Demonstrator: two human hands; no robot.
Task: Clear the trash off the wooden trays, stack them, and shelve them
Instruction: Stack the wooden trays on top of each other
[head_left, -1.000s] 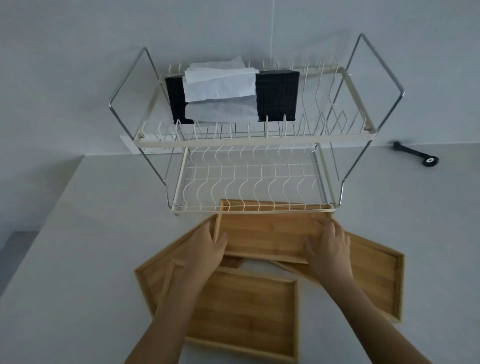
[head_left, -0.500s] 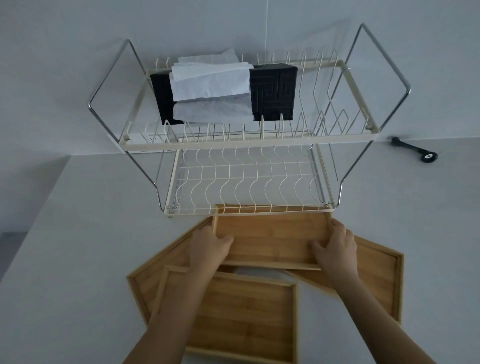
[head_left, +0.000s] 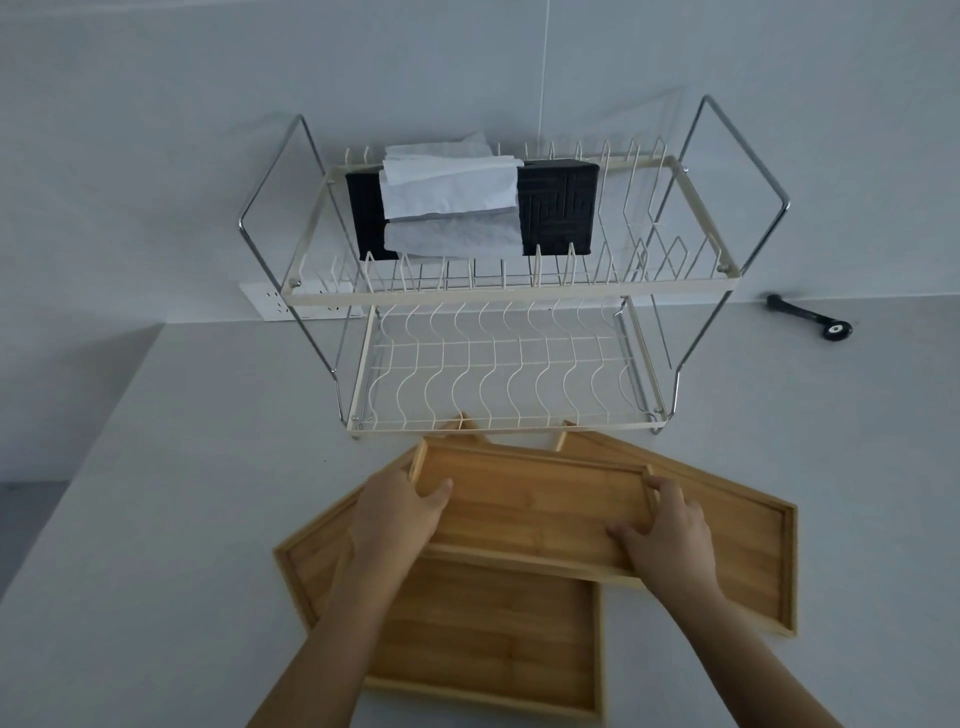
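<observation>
Front tray (head_left: 483, 644) flat on worktop (head_left: 156, 571). Left hand (head_left: 397, 512) and right hand (head_left: 670, 530) clamped on ends of top tray (head_left: 535, 504), overlapping side trays. Rack (head_left: 509, 364) just behind, tissue box (head_left: 558, 208) up top.

bench (head_left: 156, 519) pale grey | dish rack (head_left: 509, 296) at back | wooden trays (head_left: 493, 639) just before rack | black tool (head_left: 810, 318) right of rack
</observation>
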